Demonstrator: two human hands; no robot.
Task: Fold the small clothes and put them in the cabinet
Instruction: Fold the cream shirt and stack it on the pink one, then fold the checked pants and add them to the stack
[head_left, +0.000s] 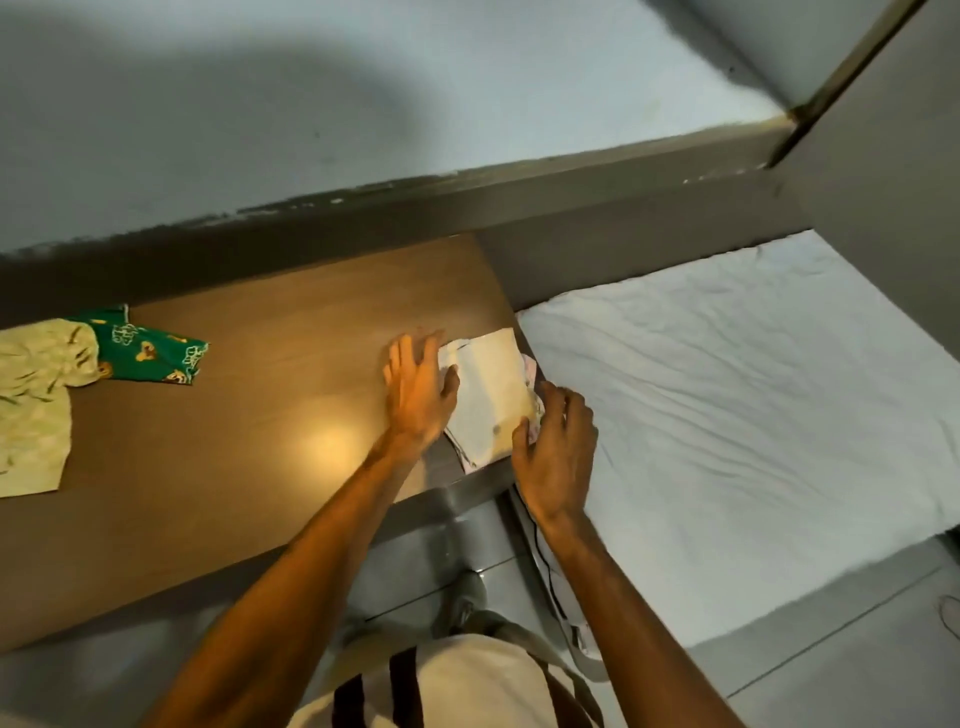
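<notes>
Brown worktop (270, 415) carries a folded cream garment (491, 395) at its right corner, left hand (418, 395) pressing flat beside it, right hand (556, 452) pinching its near edge, while green cloth (150, 348) and yellow cloth (36, 415) far left of that grip await folding, no cabinet visible.

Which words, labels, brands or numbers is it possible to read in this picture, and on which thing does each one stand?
None can be read for certain.
Green printed cloth at the left of the wooden table: pale block shapes that may be letters, too blurred to read.
Folded cream cloth between the left hand and the right hand: no text visible.
Pale yellow cloth: only a faint pattern, no text.
</notes>
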